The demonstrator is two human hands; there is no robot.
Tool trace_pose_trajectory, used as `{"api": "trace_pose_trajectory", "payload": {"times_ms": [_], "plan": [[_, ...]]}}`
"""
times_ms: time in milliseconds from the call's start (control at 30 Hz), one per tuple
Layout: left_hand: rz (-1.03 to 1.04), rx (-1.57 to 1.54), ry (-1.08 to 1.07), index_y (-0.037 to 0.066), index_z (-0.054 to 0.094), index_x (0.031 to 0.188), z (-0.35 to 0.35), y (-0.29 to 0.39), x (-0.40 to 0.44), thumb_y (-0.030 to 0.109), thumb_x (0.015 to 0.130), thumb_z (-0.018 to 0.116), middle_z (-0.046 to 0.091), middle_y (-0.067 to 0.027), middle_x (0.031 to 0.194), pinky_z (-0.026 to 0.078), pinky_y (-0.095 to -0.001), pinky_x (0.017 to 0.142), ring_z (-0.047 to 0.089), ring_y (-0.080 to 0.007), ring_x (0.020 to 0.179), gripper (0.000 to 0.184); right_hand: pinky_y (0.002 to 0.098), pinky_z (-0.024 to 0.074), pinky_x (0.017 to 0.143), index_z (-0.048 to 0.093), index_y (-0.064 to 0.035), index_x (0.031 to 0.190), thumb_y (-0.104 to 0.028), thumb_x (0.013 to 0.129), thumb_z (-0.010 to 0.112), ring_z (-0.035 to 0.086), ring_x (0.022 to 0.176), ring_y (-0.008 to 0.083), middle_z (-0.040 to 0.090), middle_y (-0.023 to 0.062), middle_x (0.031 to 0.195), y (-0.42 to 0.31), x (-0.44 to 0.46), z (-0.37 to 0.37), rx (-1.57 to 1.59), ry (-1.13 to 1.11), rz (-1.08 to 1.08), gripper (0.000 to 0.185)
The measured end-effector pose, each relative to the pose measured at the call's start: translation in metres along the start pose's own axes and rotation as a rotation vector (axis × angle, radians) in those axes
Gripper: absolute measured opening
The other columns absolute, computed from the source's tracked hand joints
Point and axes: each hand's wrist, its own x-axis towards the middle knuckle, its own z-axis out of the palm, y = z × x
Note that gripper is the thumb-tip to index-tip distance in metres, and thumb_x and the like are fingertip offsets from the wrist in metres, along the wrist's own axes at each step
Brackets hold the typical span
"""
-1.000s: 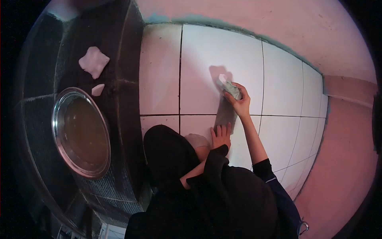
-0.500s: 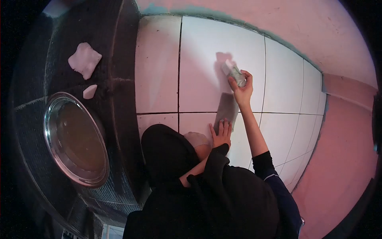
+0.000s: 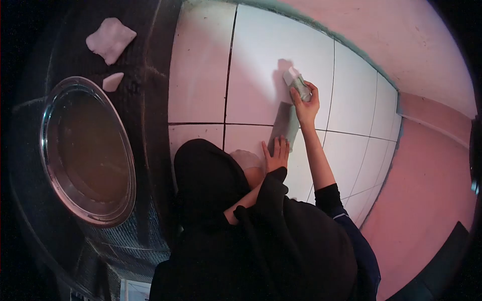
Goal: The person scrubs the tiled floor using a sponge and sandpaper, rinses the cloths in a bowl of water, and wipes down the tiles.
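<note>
A white-and-green block (image 3: 300, 89) is being gripped in the right hand's (image 3: 307, 108) curled fingers, just past a grey slab (image 3: 284, 120) being touched by the left hand's (image 3: 276, 159) spread fingers, work apparently being unfinished.

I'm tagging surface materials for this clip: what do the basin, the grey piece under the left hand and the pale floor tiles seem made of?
Basin: probably polished metal; its rim gives bright, mirror-like highlights.
Grey piece: matte, perhaps stone or an abrasive; the dull, even surface leaves it open.
Floor tiles: likely ceramic, smooth, with straight dark joints.
</note>
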Motion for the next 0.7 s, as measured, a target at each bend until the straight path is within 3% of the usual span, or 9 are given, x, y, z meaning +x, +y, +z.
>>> {"api": "trace_pose_trajectory", "payload": {"times_ms": [33, 167, 233, 333, 500, 567, 633, 700], "plan": [[-0.001, 0.044, 0.000, 0.015, 0.031, 0.147, 0.002, 0.000, -0.001, 0.033, 0.084, 0.055, 0.020, -0.0123, 0.154, 0.008, -0.0746, 0.106, 0.019, -0.0295, 0.142, 0.070, 0.0302, 0.0490, 0.083, 0.058, -0.0017, 0.113, -0.017, 0.076, 0.078, 0.062, 0.094, 0.0199, 0.063, 0.0123, 0.106, -0.001, -0.002, 0.002, -0.009, -0.002, 0.005, 0.045], [0.000, 0.066, -0.010, 0.014, 0.033, 0.147, 0.004, 0.002, -0.002, 0.028, 0.087, 0.049, 0.020, -0.0127, 0.154, 0.008, -0.0746, 0.106, 0.018, -0.0299, 0.142, 0.063, 0.0280, 0.0499, 0.081, 0.060, -0.0029, 0.111, -0.011, 0.077, 0.078, 0.061, 0.093, 0.0150, 0.064, 0.0082, 0.103, -0.005, -0.003, 0.015, 0.009, -0.077, -0.083, 0.040], [0.014, 0.053, -0.022, 0.014, 0.034, 0.146, 0.004, 0.001, -0.002, 0.025, 0.089, 0.045, 0.019, -0.0126, 0.155, 0.008, -0.0747, 0.106, 0.017, -0.0305, 0.142, 0.059, 0.0335, 0.0510, 0.083, 0.063, -0.0027, 0.110, -0.016, 0.074, 0.078, 0.065, 0.093, 0.0261, 0.064, 0.0152, 0.104, -0.010, 0.006, 0.023, -0.100, -0.090, -0.279, 0.041], [0.023, 0.062, -0.022, 0.014, 0.035, 0.145, 0.004, 0.000, -0.003, 0.025, 0.090, 0.045, 0.018, -0.0124, 0.155, 0.008, -0.0750, 0.106, 0.017, -0.0306, 0.143, 0.058, 0.0356, 0.0517, 0.081, 0.064, -0.0036, 0.108, -0.016, 0.074, 0.078, 0.065, 0.091, 0.0306, 0.064, 0.0170, 0.102, -0.020, 0.043, 0.034, -0.180, -0.146, -0.463, 0.039], [0.018, 0.040, -0.023, 0.015, 0.035, 0.145, 0.007, 0.001, -0.001, 0.026, 0.091, 0.044, 0.018, -0.0123, 0.155, 0.008, -0.0753, 0.105, 0.016, -0.0312, 0.143, 0.056, 0.0352, 0.0527, 0.077, 0.066, -0.0048, 0.106, -0.015, 0.072, 0.078, 0.065, 0.090, 0.0302, 0.065, 0.0162, 0.100, -0.029, 0.071, 0.034, -0.156, -0.186, -0.310, 0.038], [0.008, 0.067, -0.001, 0.015, 0.036, 0.145, 0.008, -0.001, -0.001, 0.028, 0.090, 0.045, 0.018, -0.0124, 0.155, 0.008, -0.0753, 0.105, 0.017, -0.0315, 0.142, 0.057, 0.0322, 0.0527, 0.080, 0.066, -0.0039, 0.107, -0.011, 0.073, 0.079, 0.066, 0.090, 0.0213, 0.067, 0.0137, 0.103, -0.025, 0.055, 0.023, -0.232, -0.336, -0.471, 0.037], [0.005, 0.027, 0.037, 0.015, 0.042, 0.140, 0.004, 0.000, -0.001, 0.026, 0.093, 0.041, 0.025, -0.0128, 0.151, 0.020, -0.0722, 0.107, 0.023, -0.0312, 0.139, 0.049, 0.0337, 0.0532, 0.080, 0.065, -0.0027, 0.107, -0.011, 0.072, 0.079, 0.067, 0.090, 0.0231, 0.067, 0.0142, 0.103, -0.036, 0.049, 0.019, -0.268, -0.398, -0.460, 0.039], [-0.001, 0.036, 0.026, 0.015, 0.042, 0.140, -0.002, 0.001, -0.001, 0.026, 0.093, 0.040, 0.025, -0.0128, 0.152, 0.020, -0.0722, 0.107, 0.023, -0.0313, 0.139, 0.049, 0.0337, 0.0533, 0.081, 0.064, -0.0026, 0.108, -0.011, 0.072, 0.079, 0.067, 0.093, 0.0250, 0.067, 0.0147, 0.104, -0.023, 0.062, 0.021, -0.264, -0.343, -0.486, 0.039]]}}
